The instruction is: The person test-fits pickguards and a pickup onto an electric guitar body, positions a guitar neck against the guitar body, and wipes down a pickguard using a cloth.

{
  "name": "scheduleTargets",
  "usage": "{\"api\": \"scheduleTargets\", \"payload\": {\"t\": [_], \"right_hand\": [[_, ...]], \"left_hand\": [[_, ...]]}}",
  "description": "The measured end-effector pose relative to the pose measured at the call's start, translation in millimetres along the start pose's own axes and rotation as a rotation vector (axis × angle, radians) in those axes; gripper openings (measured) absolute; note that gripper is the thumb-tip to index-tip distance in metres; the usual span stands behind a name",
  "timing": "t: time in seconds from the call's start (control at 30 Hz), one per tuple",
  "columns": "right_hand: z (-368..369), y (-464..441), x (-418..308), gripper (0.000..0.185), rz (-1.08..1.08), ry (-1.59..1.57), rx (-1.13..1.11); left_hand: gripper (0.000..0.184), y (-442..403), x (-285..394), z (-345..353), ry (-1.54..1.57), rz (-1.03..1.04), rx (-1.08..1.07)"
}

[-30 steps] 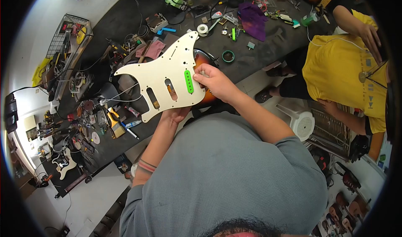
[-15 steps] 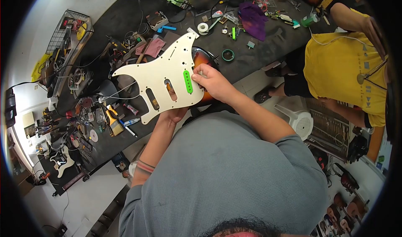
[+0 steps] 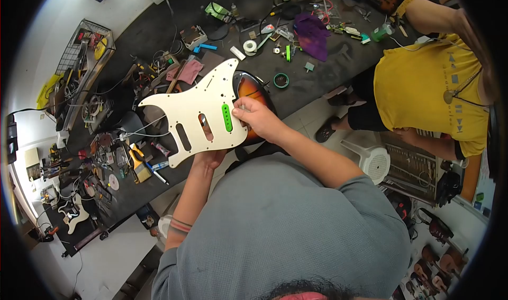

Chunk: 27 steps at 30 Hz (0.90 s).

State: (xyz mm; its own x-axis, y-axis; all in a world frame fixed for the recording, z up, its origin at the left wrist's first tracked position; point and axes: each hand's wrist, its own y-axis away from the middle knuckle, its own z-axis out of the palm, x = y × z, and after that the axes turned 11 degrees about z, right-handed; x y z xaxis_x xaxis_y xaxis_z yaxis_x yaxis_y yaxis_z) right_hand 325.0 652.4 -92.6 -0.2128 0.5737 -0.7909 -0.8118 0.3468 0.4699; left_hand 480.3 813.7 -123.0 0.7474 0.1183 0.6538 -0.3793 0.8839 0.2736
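A cream guitar pickguard [image 3: 196, 101] is held over the bench edge, with a green pickup cover [image 3: 227, 118] in one of its slots and two slots open. My right hand [image 3: 254, 118] pinches the pickguard's right edge beside the green cover, thumb on top. Below the lower edge, my left hand [image 3: 211, 157] reaches under the pickguard; its fingers are hidden. A sunburst guitar body [image 3: 247, 91] lies partly beneath and behind the pickguard.
A person in a yellow shirt [image 3: 423, 88] stands at the right, near a white stool [image 3: 374, 165]. The dark bench [image 3: 328, 69] bears a purple cloth [image 3: 311, 35], a white tape roll [image 3: 250, 47], a green ring [image 3: 281, 80] and a yellow-handled brush [image 3: 140, 167].
The pickguard and both hands sit slightly lower and further left in view, as does the bench scene. More of the guitar body shows. My right hand keeps its grip.
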Motion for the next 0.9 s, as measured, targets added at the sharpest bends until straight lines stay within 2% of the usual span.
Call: {"api": "scheduleTargets", "payload": {"t": [0.37, 0.47, 0.6, 0.7, 0.77, 0.83, 0.87, 0.9], "right_hand": [[1, -4, 4, 0.020, -0.045, 0.130, 0.073], [0, -3, 6, 0.020, -0.063, 0.128, 0.088], [-6, 10, -1, 0.022, 0.035, -0.001, 0.080], [-28, 26, -7, 0.024, 0.024, -0.230, 0.049], [-42, 51, -23, 0.026, -0.014, -0.383, 0.055], [-65, 75, -34, 0.025, -0.041, -0.361, 0.179], [-81, 85, -31, 0.025, -0.073, -0.337, 0.251], [-98, 96, -29, 0.025, -0.103, -0.311, 0.321]], "left_hand": [[0.044, 0, 4, -3, 0.002, -0.070, 0.057], [0.042, -3, -3, -18, -0.002, -0.071, 0.001], [0.056, -3, 10, 22, -0.088, 0.008, -0.055], [0.055, -27, -6, 22, -0.262, -0.115, -0.009], [0.059, -44, -20, 4, -0.192, -0.160, -0.062], [0.061, -58, -15, 33, -0.410, -0.053, -0.170], [0.058, -78, -27, 17, -0.490, -0.059, -0.195], [0.050, -80, -4, 70, -0.629, -0.133, -0.159]]}}
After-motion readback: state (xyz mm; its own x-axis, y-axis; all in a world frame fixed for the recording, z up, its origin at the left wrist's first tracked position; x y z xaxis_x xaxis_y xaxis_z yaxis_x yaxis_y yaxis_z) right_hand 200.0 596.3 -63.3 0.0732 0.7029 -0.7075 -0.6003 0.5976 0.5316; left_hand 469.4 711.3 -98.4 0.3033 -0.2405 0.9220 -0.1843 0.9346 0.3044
